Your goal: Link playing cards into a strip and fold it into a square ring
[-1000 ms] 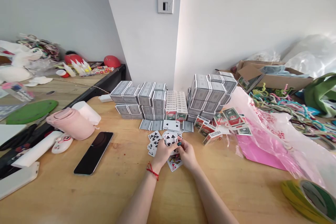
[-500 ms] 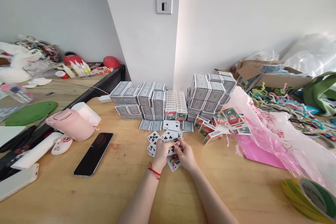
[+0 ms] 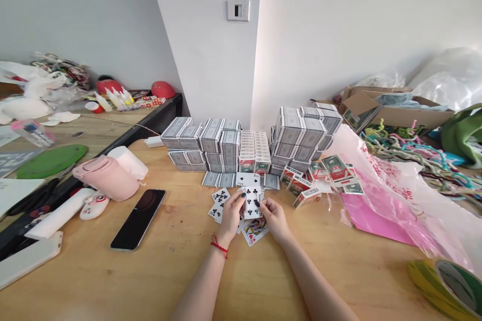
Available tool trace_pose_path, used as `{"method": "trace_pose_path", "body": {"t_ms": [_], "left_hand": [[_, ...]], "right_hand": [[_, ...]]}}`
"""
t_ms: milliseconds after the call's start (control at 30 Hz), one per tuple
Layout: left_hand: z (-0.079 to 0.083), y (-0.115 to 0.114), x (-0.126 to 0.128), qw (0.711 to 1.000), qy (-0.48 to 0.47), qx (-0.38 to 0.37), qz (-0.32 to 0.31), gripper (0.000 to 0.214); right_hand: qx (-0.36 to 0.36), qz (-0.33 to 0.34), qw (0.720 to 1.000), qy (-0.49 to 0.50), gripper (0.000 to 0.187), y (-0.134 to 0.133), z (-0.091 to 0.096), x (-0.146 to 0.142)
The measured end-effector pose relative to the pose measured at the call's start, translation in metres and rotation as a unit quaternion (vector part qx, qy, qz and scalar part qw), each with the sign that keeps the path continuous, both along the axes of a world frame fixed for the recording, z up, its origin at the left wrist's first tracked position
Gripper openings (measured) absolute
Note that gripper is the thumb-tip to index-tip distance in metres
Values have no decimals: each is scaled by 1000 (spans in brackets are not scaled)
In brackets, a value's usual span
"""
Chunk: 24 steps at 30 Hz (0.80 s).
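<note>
Head view: shows wooden table [image 3: 150, 281] cropped below, tape roll [image 3: 425, 281] cut off at right; then left hand [image 3: 230, 214] and right hand [image 3: 276, 218], over partly covered loose cards [image 3: 221, 198], pinching opposite edges of six of clubs [image 3: 251, 204]; hides most fingertips.

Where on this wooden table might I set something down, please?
Bare wood shows between the black phone and the left hand, and between the right hand and the yellow tape. Card stacks and boxes crowd the back.
</note>
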<state>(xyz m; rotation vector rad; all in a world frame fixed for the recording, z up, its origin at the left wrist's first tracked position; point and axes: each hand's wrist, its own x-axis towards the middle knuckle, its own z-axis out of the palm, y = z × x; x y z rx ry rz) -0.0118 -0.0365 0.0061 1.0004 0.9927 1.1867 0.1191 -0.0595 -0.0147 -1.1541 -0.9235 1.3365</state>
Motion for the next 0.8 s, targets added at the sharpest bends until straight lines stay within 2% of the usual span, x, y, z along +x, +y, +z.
{"method": "trace_pose_path", "body": {"t_ms": [100,267,400,633,800], "left_hand": [[-3,2,-3,998,64,5,30,31],[-8,5,-2,994,96,1,57,36],[-11,5,0,992,108,19,55,34],[-9,1,2,988,135,67,33,35],[-7,-1,2,986,145,79,38,38]], "right_hand": [[13,7,999,29,30,-1,2,-3],[6,-8,999,49,39,-1,3,-6],[0,-48,999,24,39,1,2,-6],[4,-25,998,61,34,0,5,-6],[8,-23,998,64,41,-1,7,-6]]}}
